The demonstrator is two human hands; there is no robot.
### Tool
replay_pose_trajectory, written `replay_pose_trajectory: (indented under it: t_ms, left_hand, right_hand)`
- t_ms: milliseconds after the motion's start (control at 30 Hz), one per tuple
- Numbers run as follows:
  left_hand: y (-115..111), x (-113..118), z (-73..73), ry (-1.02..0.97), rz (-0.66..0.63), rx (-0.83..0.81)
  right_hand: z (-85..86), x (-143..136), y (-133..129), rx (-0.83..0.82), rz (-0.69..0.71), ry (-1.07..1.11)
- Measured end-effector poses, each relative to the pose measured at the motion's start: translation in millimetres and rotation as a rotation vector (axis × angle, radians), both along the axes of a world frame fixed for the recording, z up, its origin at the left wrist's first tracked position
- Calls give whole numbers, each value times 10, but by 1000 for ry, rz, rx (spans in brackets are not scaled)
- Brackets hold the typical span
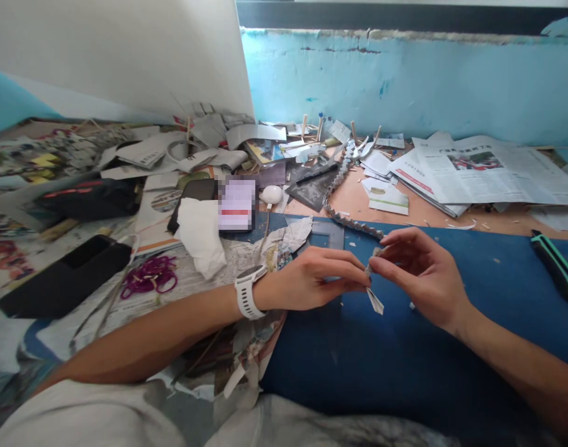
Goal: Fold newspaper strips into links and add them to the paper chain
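Observation:
A long zigzag chain of folded paper [338, 177] runs from the back of the table down to my fingers. My right hand [426, 273] pinches its near end between thumb and fingers. Close against it, my left hand [318, 277], with a white watch [249, 292] on the wrist, grips the same end from the other side. A small folded paper strip [375, 302] sticks out below the left fingertips. Both hands hover over the blue cutting mat [339, 366]. The fingers partly hide the chain's end.
A green-and-black utility knife [557, 267] lies at the right. Newspapers [498, 171] are stacked back right. Left of the mat are a black phone-like slab [64, 276], a purple cord bundle [149, 276], a white tissue [200, 236] and a white earbud case [271, 195].

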State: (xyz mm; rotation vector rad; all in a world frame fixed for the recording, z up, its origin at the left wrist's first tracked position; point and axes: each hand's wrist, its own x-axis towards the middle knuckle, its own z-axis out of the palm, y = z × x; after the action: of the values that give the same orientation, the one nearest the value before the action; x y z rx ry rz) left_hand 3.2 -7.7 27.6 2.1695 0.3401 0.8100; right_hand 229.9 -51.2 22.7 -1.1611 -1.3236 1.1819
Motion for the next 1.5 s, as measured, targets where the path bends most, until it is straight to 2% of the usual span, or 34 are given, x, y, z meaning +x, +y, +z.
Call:
replay_pose_trajectory:
  t_ms: [100,167,267,400,467,567,733,900,1000,1267,1500]
  left_hand:
    - [3,13,23,-41,11,-38]
    - [-4,26,31,-60,9,-63]
    - [-23,50,30,-44,52,-147]
    - [-50,70,9,31,170,-399]
    - [-57,70,-6,39,208,-456]
    - [-61,60,-18,37,241,-419]
    - [-66,51,-8,72,241,-363]
    - [-69,55,0,92,241,-396]
    - [-66,57,-21,91,271,-388]
    - [-68,54,-77,-12,232,-459]
    - [-60,58,-107,-19,298,-323]
  right_hand:
    - [-18,-21,-37,102,-86,-9]
    - [-30,-25,-53,149,-87,-35]
    - [-44,-22,-54,198,-45,-69]
    - [-33,-1,-42,280,14,-140]
    - [-17,13,-40,278,60,-182]
    - [1,22,-33,264,111,-196]
    - [-28,16,0,310,36,-231]
    - [-92,39,48,138,1,-154]
    - [-120,46,80,91,-38,-123]
    - [-137,60,109,103,-88,-164]
    - [-95,45,116,165,-91,-160]
